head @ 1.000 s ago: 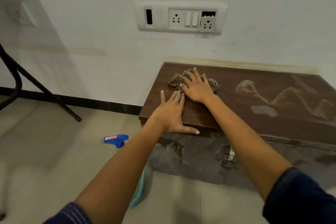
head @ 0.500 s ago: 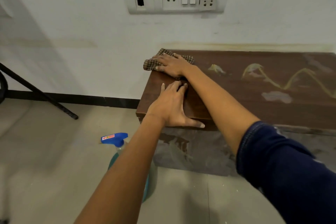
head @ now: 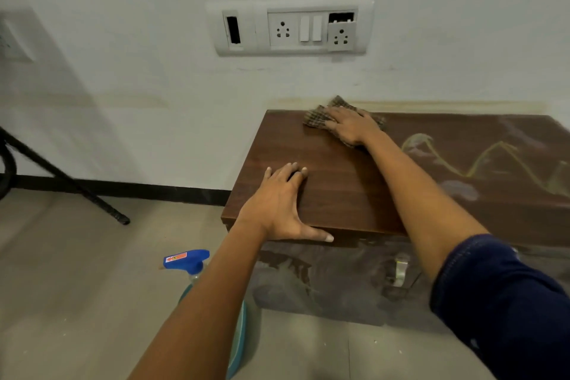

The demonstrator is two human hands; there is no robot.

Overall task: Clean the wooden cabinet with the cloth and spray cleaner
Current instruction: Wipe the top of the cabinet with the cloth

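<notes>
- Right hand [head: 350, 126] was flat, fingers spread, pressing the cloth [head: 317, 117] onto the cabinet [head: 339, 194] top at the back edge, just beside the wall. Pressing rather than gripping it.
- Left hand [head: 279, 210] was open, palm down on the front left corner of the top, thumb hooked along the front edge. Held nothing; looked like bracing.
- Spray bottle [head: 188, 261] stood on the floor below the left corner, partly hidden behind my left forearm. Neither hand touched it.
- Done so far, as I judged it: left part of the top looked clean, with even brown grain and no smears from the front edge back to the cloth.
- Left to do: right part of the top carried a yellowish zigzag streak [head: 481, 160] and a pale patch [head: 459, 190], well apart from the cloth. Looked like residue or cleaner not yet wiped.
- Front face [head: 324, 281] below the top was blotchy and dull, apparently untouched. A metal handle [head: 399, 268] showed there.
- Estimate: under half done. One section of the top was clean; the rest of the top and the front remained.
- Couldn't tell whether the right side needed more spray.
</notes>
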